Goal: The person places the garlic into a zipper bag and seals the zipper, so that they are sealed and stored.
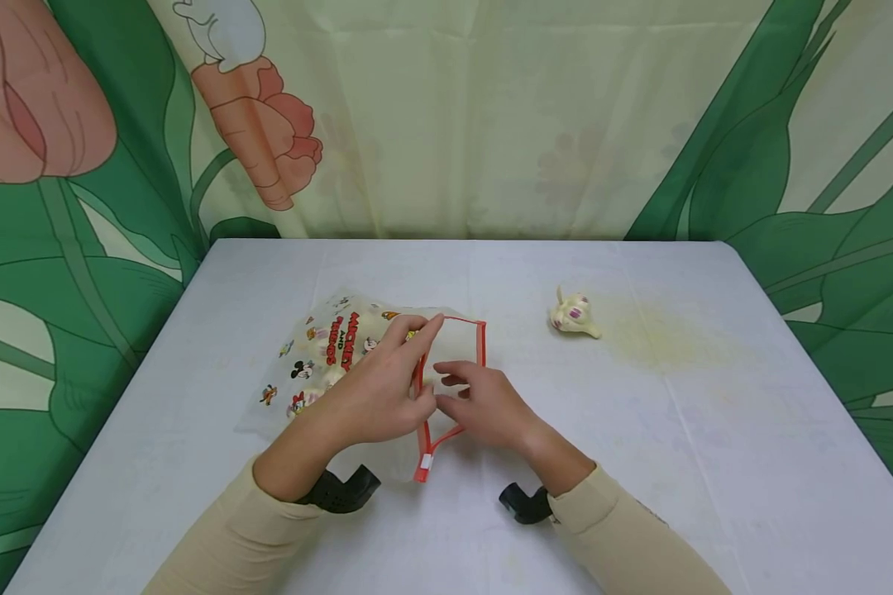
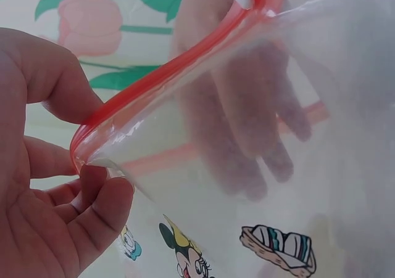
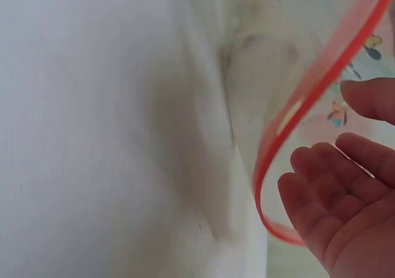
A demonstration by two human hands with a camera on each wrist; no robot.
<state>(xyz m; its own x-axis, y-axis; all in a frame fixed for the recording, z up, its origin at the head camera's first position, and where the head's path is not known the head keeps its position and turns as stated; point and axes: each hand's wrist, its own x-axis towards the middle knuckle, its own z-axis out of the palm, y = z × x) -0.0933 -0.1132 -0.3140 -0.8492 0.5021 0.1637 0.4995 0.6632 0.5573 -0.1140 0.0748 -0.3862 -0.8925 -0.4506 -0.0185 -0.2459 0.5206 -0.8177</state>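
A clear plastic zip bag [image 1: 323, 330] with cartoon prints and a red-edged mouth lies on the left-centre of the table. Pale lumps show dimly through its film. My left hand [image 1: 387, 388] pinches the red rim [image 2: 166, 71] between thumb and fingers, and the mouth gapes. At that opening is my right hand [image 1: 487, 405], fingers loosely bent and holding nothing. Through the film in the left wrist view, the fingers [image 2: 241, 105] of the right hand look blurred. A red slider [image 1: 421, 474] hangs at the near corner of the rim.
A small cream object with purple patches, shaped like a garlic bulb [image 1: 573, 314], lies to the right of the bag. A white cloth covers the table [image 1: 714, 430]. Behind its far edge hangs a printed curtain [image 1: 476, 124]. Black cameras [image 1: 346, 492] sit on both wrists.
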